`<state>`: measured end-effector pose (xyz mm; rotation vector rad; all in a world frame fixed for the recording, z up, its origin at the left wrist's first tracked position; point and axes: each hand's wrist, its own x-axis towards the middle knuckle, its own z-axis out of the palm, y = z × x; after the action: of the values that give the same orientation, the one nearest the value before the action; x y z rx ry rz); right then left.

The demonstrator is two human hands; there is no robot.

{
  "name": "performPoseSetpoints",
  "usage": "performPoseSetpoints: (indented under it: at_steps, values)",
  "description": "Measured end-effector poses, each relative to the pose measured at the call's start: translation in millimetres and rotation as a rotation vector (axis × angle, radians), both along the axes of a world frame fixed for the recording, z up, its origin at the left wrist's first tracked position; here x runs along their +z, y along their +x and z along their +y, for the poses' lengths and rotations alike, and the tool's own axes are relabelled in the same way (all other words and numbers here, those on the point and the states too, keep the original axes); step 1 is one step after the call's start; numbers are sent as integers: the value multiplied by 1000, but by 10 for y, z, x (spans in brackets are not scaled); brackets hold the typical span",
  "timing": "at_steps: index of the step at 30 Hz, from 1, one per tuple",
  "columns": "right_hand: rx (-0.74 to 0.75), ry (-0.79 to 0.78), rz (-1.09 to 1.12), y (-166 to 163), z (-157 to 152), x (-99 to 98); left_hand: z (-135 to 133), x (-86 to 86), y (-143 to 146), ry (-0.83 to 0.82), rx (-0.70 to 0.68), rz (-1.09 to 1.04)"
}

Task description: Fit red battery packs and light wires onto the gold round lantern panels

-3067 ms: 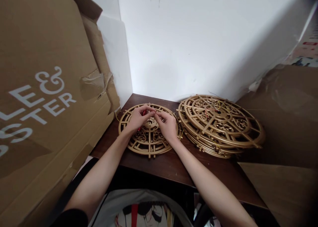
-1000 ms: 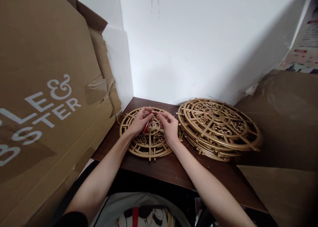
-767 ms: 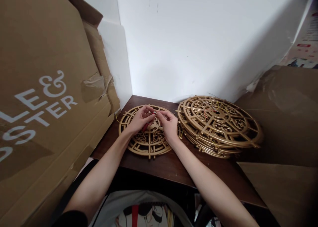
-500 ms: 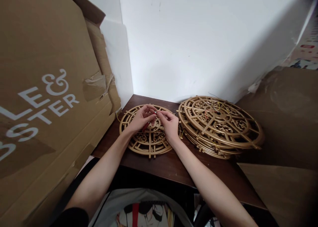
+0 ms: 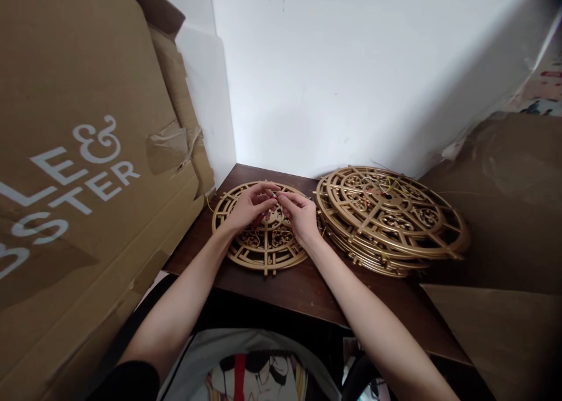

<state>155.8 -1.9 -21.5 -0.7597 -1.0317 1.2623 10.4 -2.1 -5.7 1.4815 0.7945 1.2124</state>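
A gold openwork disc [image 5: 263, 250] lies flat on the dark wooden table [image 5: 302, 290]. Both hands meet over its centre. My left hand [image 5: 250, 205] is closed, pinching a small red piece at its fingertips. My right hand [image 5: 302, 215] is closed too, its thumb and forefinger pinched against the same spot, on something too small to make out. A thin yellow wire [image 5: 205, 205] trails off the disc's left edge.
A stack of several similar gold discs [image 5: 390, 219], with thin wires at its hub, sits to the right. A large printed cardboard box [image 5: 83, 172] leans on the left. Brown cardboard [image 5: 496, 213] fills the right side. A white wall stands behind the table.
The hands stay pinched together over the disc's centre, with only small finger shifts. The view has wobbled slightly.
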Motion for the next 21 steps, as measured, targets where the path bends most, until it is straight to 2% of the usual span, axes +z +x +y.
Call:
performPoseSetpoints:
  at_steps: [12, 21]
  values:
    - [-17, 10, -121, 48, 13, 23, 7, 3, -1, -19, -10, 10]
    - [-38, 20, -118, 29, 1, 12, 27, -18, -15, -38, 16, 35]
